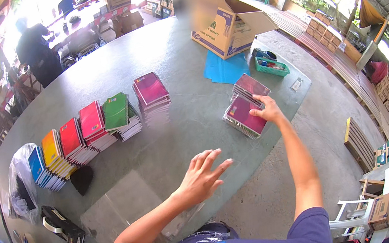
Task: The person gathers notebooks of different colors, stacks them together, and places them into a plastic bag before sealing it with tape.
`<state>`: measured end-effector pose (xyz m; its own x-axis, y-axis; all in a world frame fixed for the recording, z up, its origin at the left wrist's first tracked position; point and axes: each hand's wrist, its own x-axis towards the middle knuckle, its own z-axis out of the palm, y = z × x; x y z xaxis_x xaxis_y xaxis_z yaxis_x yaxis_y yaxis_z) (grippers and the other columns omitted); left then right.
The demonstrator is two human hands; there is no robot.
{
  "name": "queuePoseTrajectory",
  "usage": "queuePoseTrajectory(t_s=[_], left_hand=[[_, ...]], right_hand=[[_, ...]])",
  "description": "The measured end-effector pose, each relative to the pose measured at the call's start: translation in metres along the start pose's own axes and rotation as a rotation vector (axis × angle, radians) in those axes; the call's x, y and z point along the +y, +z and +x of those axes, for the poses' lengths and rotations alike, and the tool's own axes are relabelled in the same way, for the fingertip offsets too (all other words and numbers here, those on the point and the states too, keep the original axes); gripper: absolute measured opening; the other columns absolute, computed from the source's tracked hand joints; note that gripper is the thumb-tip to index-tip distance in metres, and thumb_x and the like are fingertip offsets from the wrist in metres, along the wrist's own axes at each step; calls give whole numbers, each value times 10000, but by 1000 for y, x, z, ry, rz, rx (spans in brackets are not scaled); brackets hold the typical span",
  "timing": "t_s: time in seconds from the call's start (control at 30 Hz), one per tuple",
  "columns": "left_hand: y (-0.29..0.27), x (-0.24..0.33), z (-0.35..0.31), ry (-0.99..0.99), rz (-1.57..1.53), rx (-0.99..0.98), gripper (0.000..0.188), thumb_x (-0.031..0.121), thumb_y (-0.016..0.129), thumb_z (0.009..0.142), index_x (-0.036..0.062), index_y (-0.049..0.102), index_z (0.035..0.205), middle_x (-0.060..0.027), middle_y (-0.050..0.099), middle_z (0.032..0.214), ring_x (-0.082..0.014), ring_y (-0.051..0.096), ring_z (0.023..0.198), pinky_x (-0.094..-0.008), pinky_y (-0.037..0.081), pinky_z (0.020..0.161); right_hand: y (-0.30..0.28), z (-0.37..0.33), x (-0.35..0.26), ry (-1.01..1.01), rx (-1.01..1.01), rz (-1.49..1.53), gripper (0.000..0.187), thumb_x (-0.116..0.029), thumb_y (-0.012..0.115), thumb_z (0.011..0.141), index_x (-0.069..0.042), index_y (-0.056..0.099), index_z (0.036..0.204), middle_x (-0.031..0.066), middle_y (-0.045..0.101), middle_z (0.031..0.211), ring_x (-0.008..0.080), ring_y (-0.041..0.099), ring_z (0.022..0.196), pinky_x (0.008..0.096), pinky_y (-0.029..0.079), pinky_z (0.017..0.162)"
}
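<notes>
My right hand is at a short stack of purple spiral notebooks, thumb on the top cover and fingers bent over its far edge. The hand seems to grip that top notebook; the fingertips are partly hidden. Just beyond, a second stack of dark red notebooks stands close against the first. My left hand hovers over the grey table, fingers spread and holding nothing. Below it lie clear plastic sheets.
Along the left stand notebook stacks: blue, yellow, red, pink, green and magenta. At the far right are a cardboard box, blue sheets and a green tray. A black box sits near left.
</notes>
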<state>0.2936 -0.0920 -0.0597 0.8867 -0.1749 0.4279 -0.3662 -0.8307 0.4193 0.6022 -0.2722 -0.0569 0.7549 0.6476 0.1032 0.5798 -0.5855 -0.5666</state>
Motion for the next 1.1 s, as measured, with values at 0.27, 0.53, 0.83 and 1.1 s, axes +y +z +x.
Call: queuePoseTrajectory(t_s=[0.27, 0.53, 0.83, 1.1], left_hand=[[-37, -64, -140, -377, 194, -66, 432, 207, 697, 694, 153, 595, 1110, -147, 452, 1248, -340, 396, 1188, -466, 350, 964], [-251, -191, -286, -858, 943, 361, 255, 173, 620, 774, 24, 614, 981, -129, 608, 1063, -265, 546, 1018, -390, 424, 863], [-260, -184, -324, -873, 1028, 543, 137, 172, 633, 784, 62, 628, 867, -87, 641, 816, -256, 599, 788, -376, 451, 719], [-242, -172, -255, -559, 871, 521, 373, 336, 700, 712, 36, 645, 927, -115, 658, 876, -266, 620, 897, -391, 436, 871]], right_hand=[[67, -3, -35, -136, 165, -571, 966, -499, 802, 537, 8, 427, 1269, 175, 428, 1296, 322, 369, 1233, 452, 296, 1029], [99, -2, -104, 36, 191, -630, 823, -207, 800, 626, -46, 407, 1330, 144, 337, 1404, 324, 283, 1315, 440, 250, 1081], [266, -21, -290, -305, -721, 698, 490, -336, 628, 860, -15, 544, 1221, 175, 596, 1143, 291, 581, 1044, 367, 448, 899], [360, -38, -381, 344, -1150, 1309, 397, -165, 661, 831, -3, 512, 1162, 125, 612, 1059, 220, 630, 917, 408, 551, 723]])
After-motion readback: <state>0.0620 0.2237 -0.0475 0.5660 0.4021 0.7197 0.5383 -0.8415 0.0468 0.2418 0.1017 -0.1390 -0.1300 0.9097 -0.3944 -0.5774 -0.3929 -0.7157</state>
